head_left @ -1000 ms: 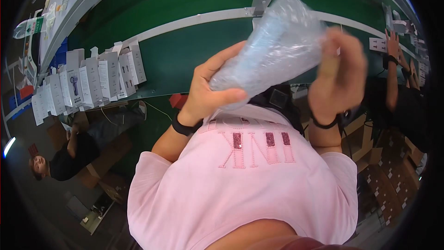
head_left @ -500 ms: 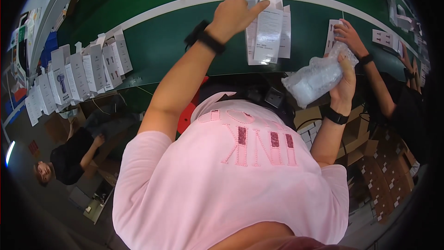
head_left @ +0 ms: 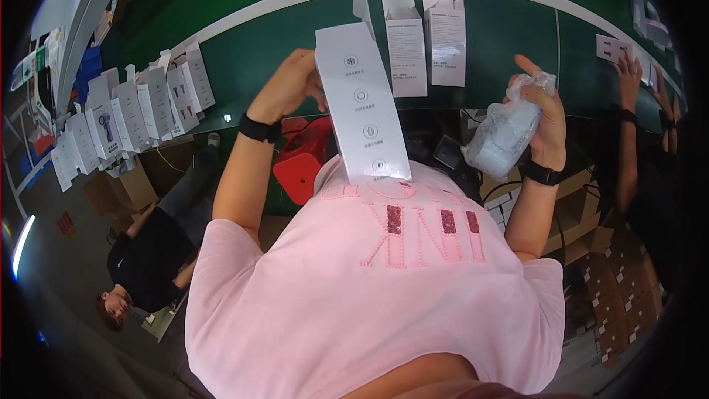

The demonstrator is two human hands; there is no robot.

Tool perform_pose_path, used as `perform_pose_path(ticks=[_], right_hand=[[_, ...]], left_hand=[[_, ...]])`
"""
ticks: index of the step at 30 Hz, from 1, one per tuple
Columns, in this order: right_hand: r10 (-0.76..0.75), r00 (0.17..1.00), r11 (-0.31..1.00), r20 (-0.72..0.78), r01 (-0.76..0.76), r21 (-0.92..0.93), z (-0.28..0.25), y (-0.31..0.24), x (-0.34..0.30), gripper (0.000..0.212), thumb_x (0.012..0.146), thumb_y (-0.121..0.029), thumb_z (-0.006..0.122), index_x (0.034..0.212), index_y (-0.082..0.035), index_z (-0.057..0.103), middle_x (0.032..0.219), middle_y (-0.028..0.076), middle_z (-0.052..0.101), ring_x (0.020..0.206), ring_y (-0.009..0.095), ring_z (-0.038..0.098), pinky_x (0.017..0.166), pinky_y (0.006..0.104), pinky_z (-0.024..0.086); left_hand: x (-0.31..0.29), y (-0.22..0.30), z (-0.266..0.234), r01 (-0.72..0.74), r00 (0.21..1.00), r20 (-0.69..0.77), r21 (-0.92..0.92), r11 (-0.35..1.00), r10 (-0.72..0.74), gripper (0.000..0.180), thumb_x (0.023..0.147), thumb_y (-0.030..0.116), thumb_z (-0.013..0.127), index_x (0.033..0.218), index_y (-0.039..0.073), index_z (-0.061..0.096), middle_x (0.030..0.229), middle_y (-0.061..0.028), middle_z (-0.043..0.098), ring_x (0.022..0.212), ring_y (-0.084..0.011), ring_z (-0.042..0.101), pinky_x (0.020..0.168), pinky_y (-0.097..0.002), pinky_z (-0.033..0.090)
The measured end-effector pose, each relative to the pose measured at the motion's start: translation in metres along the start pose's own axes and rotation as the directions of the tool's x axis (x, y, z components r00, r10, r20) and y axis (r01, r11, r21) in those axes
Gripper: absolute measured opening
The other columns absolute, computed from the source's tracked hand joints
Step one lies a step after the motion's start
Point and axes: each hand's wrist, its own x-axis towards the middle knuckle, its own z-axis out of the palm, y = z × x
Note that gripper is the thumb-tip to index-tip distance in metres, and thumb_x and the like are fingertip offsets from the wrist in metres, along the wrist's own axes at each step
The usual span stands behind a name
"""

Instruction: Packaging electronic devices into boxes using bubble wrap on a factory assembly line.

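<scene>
Left hand (head_left: pixel 292 89) grips a white carton (head_left: pixel 362 103); right hand (head_left: pixel 543 114) is closed around a bubble-wrap bundle (head_left: pixel 502 137)

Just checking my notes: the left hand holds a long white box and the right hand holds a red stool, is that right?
Not quite. In the head view the left hand does hold the long white box, but the right hand holds a clear plastic bag, not a red stool.

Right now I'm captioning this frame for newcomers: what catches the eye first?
A tall white carton held up at centre by the left hand. To its right, the right hand grips a bubble-wrapped bundle. Behind both runs a green conveyor belt carrying more white boxes.
</scene>
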Motion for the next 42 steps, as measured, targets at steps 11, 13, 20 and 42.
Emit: perform_pose_path(ticks=[11, 13, 20, 42], right_hand=[[0.162, 0.973, 0.986, 0.165, -0.168, 0.017, 0.033, 0.017, 0.039, 0.025, 0.083, -0.014, 0.065, 0.103, -0.001, 0.060, 0.097, 0.014, 0.064, 0.083, 0.022, 0.063, 0.072, 0.0318, 0.054], [0.137, 0.990, 0.988, 0.008, -0.138, 0.068, 0.037, 0.017, 0.043, 0.024, 0.085, -0.015, 0.068, 0.105, -0.003, 0.060, 0.105, 0.015, 0.064, 0.090, 0.023, 0.063, 0.078, 0.0341, 0.054], [0.094, 0.984, 0.986, 0.152, -0.113, 0.122, 0.049, -0.001, 0.039, 0.029, 0.087, -0.015, 0.068, 0.112, -0.005, 0.058, 0.112, 0.015, 0.063, 0.092, 0.023, 0.064, 0.081, 0.0356, 0.054], [-0.207, 0.729, 0.730, 0.652, 0.559, -0.393, 0.297, 0.014, 0.027, 0.029, 0.092, -0.022, 0.053, 0.108, 0.001, 0.062, 0.096, 0.007, 0.062, 0.090, 0.015, 0.058, 0.083, 0.0260, 0.043]], left_hand=[[0.028, -0.074, 0.008, 0.066, 0.986, 0.130, -0.883, 0.465, 0.106, 0.059, 0.098, 0.042, 0.039, 0.136, -0.004, 0.042, 0.123, -0.0263, 0.056, 0.112, -0.0430, 0.056, 0.102, -0.0560, 0.042], [0.040, -0.082, -0.003, 0.252, 0.963, 0.258, -0.964, 0.082, 0.071, 0.054, 0.099, 0.035, 0.043, 0.136, -0.004, 0.041, 0.128, -0.0333, 0.049, 0.108, -0.0435, 0.056, 0.094, -0.0533, 0.049], [0.024, -0.103, 0.000, 0.623, 0.690, 0.708, -0.474, -0.622, 0.151, 0.062, 0.096, 0.036, 0.047, 0.142, -0.002, 0.032, 0.126, -0.0287, 0.044, 0.099, -0.0314, 0.055, 0.080, -0.0405, 0.055], [-0.098, -0.008, 0.003, -0.512, 0.682, -0.444, 0.277, 0.813, 0.581, 0.041, 0.095, 0.027, 0.041, 0.093, -0.008, 0.063, 0.066, -0.0260, 0.054, 0.063, -0.0400, 0.057, 0.064, -0.0393, 0.045]])
